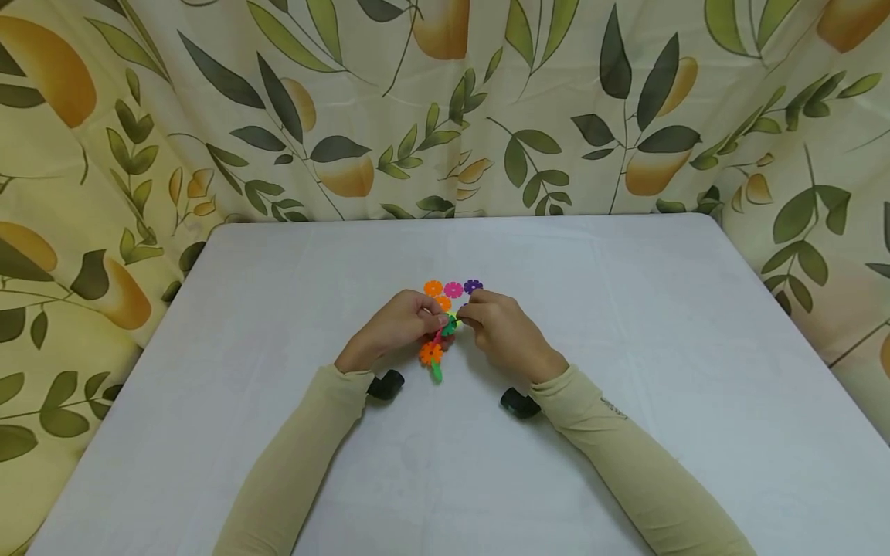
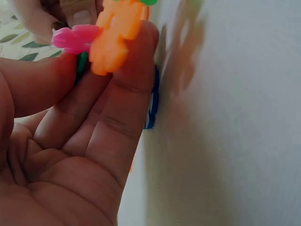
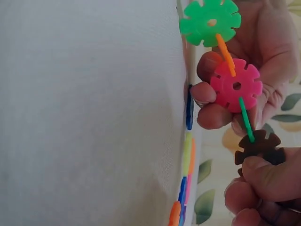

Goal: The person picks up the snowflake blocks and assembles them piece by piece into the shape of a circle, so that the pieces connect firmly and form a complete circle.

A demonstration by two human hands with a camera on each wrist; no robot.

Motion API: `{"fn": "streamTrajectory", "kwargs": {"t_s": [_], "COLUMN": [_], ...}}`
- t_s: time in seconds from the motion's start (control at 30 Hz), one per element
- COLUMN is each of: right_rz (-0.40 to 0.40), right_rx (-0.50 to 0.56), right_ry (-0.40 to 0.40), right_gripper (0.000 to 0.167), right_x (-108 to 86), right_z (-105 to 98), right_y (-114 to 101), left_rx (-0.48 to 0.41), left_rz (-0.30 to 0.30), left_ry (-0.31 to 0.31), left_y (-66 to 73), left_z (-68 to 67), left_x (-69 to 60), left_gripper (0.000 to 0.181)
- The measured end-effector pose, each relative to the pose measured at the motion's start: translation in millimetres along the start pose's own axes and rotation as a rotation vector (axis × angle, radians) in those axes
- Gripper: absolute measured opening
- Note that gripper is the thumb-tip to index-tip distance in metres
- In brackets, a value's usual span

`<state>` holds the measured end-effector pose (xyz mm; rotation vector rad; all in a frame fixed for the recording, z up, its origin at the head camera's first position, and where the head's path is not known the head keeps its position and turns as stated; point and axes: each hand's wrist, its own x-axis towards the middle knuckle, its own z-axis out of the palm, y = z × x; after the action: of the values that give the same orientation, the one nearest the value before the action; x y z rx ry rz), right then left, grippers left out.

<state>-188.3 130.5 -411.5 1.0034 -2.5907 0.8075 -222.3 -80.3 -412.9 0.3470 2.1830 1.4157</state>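
A chain of notched plastic discs hangs between the two hands. In the right wrist view it runs from a light green disc (image 3: 210, 22) through an orange one (image 3: 226, 54), a pink one (image 3: 236, 85) and a dark green one (image 3: 246, 120) to a dark brown disc (image 3: 258, 147). The left hand (image 1: 399, 324) grips the chain around its middle; in the left wrist view its thumb and fingers hold it beside the orange disc (image 2: 115, 37). The right hand (image 1: 511, 332) pinches the brown disc between thumb and fingers.
Loose discs lie flat just beyond the hands, among them an orange (image 1: 433, 288), a pink (image 1: 453, 289) and a purple one (image 1: 473, 286). A white cloth (image 1: 445, 479) covers the table. Behind it hangs a leaf-patterned curtain (image 1: 445, 100). Black wrist devices (image 1: 520, 403) sit under both wrists.
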Motion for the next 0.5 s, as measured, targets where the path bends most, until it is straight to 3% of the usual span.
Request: {"fn": "streamTrajectory", "kwargs": {"t_s": [0.17, 0.5], "right_rz": [-0.007, -0.009], "right_rx": [-0.016, 0.032], "right_ry": [0.011, 0.096], "right_gripper": [0.016, 0.012], "right_x": [-0.8, -0.4], "right_z": [2.2, 9.3], "right_y": [0.5, 0.9], "left_rx": [0.026, -0.017], "left_rz": [-0.009, 0.055], "left_ry": [0.031, 0.022], "left_y": [0.0, 0.9], "left_z": [1.2, -1.7], "left_x": [1.0, -1.0], "left_gripper": [0.016, 0.017]}}
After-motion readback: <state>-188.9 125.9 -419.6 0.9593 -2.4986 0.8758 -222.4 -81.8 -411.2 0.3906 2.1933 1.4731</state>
